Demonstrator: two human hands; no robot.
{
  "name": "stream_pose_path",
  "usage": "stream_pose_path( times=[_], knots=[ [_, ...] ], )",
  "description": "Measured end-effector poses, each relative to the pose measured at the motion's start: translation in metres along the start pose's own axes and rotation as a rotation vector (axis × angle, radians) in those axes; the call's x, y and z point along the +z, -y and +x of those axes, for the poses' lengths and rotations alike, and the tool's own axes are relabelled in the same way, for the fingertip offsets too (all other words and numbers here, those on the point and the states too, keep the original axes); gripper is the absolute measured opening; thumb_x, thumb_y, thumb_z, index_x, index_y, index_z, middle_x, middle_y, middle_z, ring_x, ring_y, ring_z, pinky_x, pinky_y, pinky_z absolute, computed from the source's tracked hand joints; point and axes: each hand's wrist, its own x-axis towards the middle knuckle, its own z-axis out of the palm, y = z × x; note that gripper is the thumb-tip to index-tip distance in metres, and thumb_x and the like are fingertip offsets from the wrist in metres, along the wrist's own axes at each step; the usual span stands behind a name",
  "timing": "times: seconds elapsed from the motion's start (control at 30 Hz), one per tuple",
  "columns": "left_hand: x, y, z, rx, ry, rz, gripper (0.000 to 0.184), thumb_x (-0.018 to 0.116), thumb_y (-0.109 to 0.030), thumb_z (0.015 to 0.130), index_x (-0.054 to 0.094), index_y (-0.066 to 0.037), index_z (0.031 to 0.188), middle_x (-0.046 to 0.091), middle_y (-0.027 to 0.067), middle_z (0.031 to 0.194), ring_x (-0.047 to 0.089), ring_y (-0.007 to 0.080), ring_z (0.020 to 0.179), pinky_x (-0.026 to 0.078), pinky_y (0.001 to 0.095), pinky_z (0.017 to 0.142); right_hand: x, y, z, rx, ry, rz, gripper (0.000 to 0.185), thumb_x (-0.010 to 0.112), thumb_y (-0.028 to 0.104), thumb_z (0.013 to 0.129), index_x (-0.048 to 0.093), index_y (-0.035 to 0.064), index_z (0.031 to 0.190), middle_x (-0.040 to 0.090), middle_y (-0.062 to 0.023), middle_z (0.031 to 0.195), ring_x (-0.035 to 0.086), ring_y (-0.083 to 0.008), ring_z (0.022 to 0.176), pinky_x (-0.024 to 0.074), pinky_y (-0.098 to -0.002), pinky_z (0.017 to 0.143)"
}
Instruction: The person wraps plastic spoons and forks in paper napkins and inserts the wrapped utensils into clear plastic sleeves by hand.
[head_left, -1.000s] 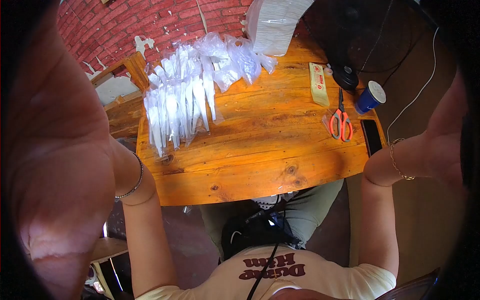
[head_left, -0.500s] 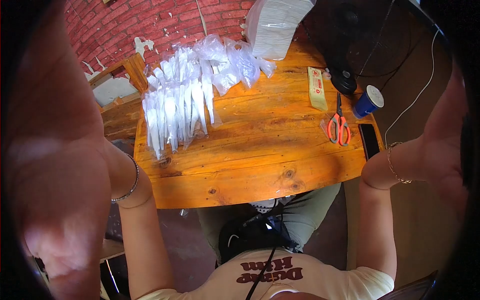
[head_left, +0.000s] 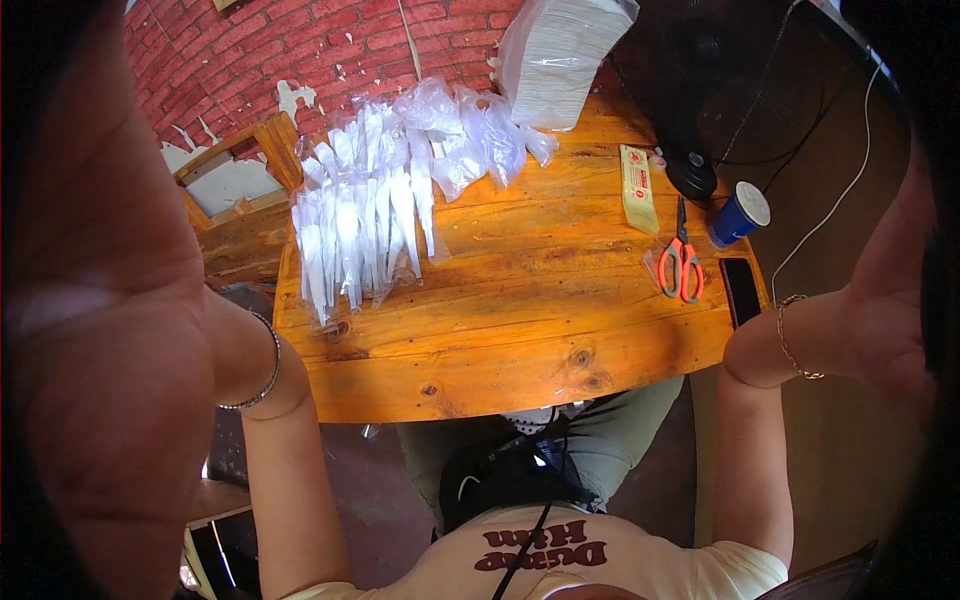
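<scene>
My left hand [head_left: 110, 320] is raised close to the camera and fills the left side of the view, palm showing. Its fingers run out of sight. At the right edge my right hand [head_left: 890, 310] is also lifted near the lens, its fingers hidden in the dark rim. Neither hand touches anything on the wooden table [head_left: 500, 330] below. Slim white pieces in clear plastic [head_left: 360, 220] lie in a heap at its left. Scissors [head_left: 681, 265] with orange and grey handles rest at the right, beside a black phone [head_left: 741, 290].
A blue cup [head_left: 735, 218] stands at the table's right edge, near a yellow packet [head_left: 637, 190] and a black round base [head_left: 690, 175]. Crumpled clear bags [head_left: 480, 135] and a bagged white stack [head_left: 560, 65] are at the back. A white cable [head_left: 835, 195] hangs at right.
The table and its things sit slightly lower in view, as the camera has tilted a little. Both hands stay raised in nearly the same places.
</scene>
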Motion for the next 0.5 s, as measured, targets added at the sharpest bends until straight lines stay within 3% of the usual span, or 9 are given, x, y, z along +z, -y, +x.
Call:
stream_pose_path(
  times=[0.5],
  knots=[
    [0.0027, -0.0032, 0.0025, -0.017, 0.013, 0.007, 0.028, 0.056, -0.009, 0.077, 0.06, 0.001, 0.102, 0.057, 0.0157, 0.106, 0.059, 0.026, 0.09, 0.052, 0.0356, 0.072, -0.0008, 0.0038, 0.0007, 0.001, -0.003, 0.003, 0.017, 0.063, 0.018, 0.081, 0.063, 0.0028, 0.089, 0.061, -0.0024, 0.085, 0.057, -0.0169, 0.074, 0.0449, -0.0308, 0.063]
  ],
)
